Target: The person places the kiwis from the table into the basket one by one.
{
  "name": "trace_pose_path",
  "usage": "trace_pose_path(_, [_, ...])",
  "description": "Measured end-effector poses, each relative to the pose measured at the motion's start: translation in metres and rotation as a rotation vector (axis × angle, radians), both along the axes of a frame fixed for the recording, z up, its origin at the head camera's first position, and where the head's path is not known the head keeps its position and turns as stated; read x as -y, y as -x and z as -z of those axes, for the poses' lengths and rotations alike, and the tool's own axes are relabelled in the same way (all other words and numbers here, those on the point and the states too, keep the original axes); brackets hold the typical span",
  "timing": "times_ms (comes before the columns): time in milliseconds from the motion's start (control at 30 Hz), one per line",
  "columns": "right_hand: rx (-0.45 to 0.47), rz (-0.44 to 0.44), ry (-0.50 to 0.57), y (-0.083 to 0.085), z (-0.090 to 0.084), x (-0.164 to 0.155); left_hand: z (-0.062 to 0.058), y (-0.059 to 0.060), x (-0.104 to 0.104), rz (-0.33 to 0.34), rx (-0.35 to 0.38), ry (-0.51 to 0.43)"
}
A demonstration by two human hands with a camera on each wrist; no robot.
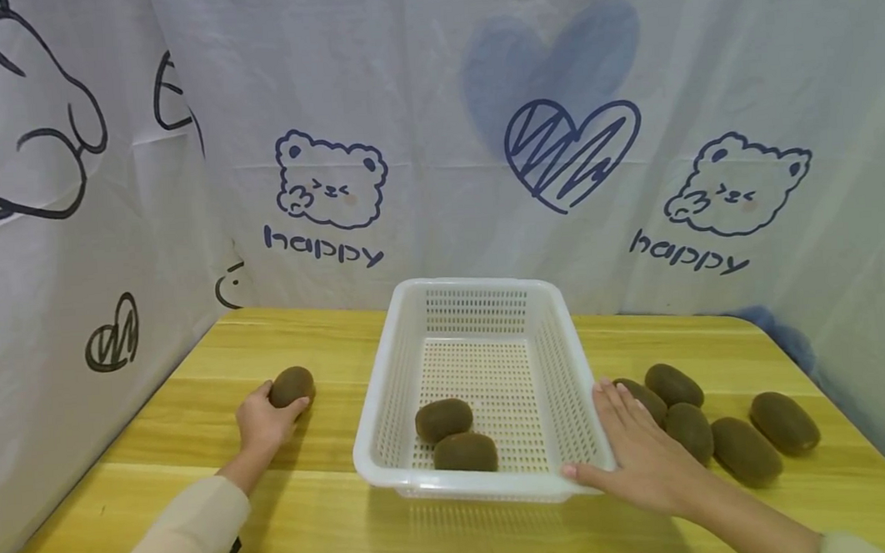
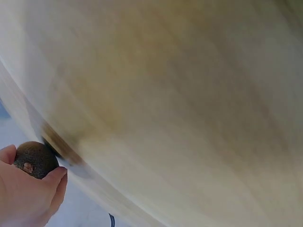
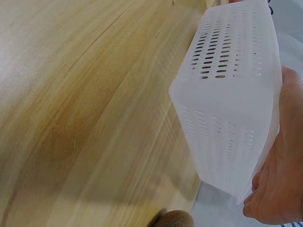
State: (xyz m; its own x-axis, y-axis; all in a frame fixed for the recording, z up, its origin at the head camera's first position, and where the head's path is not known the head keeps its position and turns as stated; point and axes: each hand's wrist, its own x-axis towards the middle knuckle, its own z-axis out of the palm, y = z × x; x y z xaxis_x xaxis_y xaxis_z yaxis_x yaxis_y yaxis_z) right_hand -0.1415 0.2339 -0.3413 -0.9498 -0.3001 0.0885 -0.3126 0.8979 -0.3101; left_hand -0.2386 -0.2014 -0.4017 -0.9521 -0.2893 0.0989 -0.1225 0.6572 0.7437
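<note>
My left hand (image 1: 261,421) grips a brown kiwi (image 1: 292,386) on the wooden table (image 1: 198,490), left of a white perforated basket (image 1: 481,295). In the left wrist view the same kiwi (image 2: 35,159) shows between my left hand's fingers (image 2: 56,180). Two kiwis (image 1: 443,419) (image 1: 465,452) lie inside the basket near its front. My right hand (image 1: 632,450) rests flat against the basket's right wall with straight fingers, thumb at the front corner. In the right wrist view the basket (image 3: 227,90) lies against my right hand's palm (image 3: 279,189).
Several more kiwis (image 1: 744,450) lie in a group on the table right of the basket, just beyond my right hand. A white printed cloth (image 1: 480,141) walls the back and both sides. One kiwi (image 3: 173,219) peeks in at the bottom of the right wrist view.
</note>
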Motion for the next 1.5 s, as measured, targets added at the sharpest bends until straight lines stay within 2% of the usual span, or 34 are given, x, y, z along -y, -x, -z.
trace_pose_path(500, [-0.004,0.004,0.003,0.0,0.001,0.0,-0.01,-0.002,0.007,0.063,-0.004,0.027])
trace_pose_path(700, [-0.005,0.002,0.008,0.0,0.001,-0.001,-0.013,-0.004,0.008,0.092,-0.038,0.059])
trace_pose_path(1000, [-0.047,0.002,-0.018,0.0,0.001,0.001,-0.012,-0.01,0.006,0.151,-0.128,0.11])
trace_pose_path(1333, [-0.07,-0.005,-0.095,0.001,0.001,0.002,-0.024,-0.011,-0.004,0.17,-0.235,-0.016])
trace_pose_path(1500, [-0.098,-0.014,-0.123,0.001,0.0,0.002,-0.036,-0.013,-0.013,0.152,-0.229,-0.131])
